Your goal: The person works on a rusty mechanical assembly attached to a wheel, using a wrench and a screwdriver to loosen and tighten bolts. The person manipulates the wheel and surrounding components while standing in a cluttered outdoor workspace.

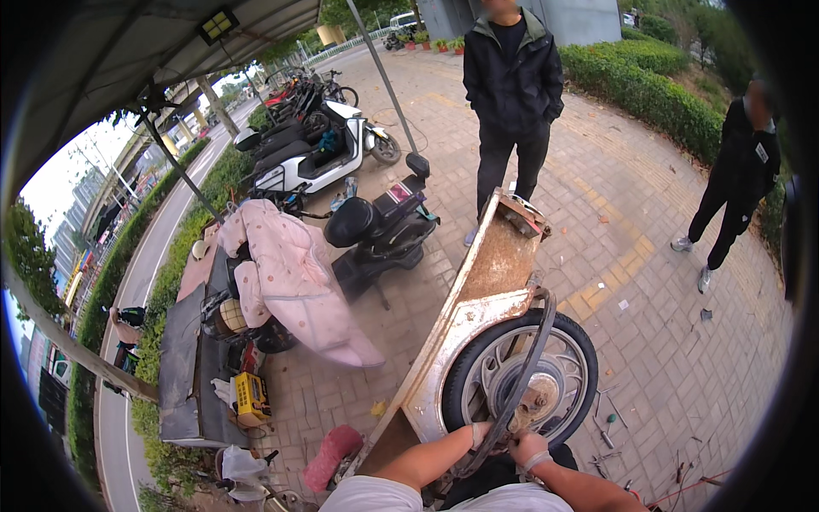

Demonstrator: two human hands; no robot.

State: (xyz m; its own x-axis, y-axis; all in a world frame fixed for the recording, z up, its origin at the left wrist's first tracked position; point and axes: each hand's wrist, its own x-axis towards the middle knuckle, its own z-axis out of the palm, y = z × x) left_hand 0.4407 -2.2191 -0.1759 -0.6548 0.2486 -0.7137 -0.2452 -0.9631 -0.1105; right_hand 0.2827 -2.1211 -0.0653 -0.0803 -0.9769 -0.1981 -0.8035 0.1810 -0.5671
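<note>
Right in front of me is a wheel (583, 354) with a black tyre and grey cast spokes, mounted beside a rusty white vehicle body (499, 264). A dark curved metal bar (527, 375) runs down across the wheel, past its worn hub (536, 399). My left hand (484, 432) is at the bar's lower part, its fingers mostly hidden. Close by, below the hub, my right hand (530, 447) has its fingers curled closed. What they grip is too small to make out. Pale bands circle both wrists.
Loose hand tools (606, 435) lie on the paving to the right. A pink padded cover (286, 273) drapes a scooter at left, near a black scooter (388, 230) and a yellow box (252, 399). One person (514, 94) stands ahead, another (740, 179) at right.
</note>
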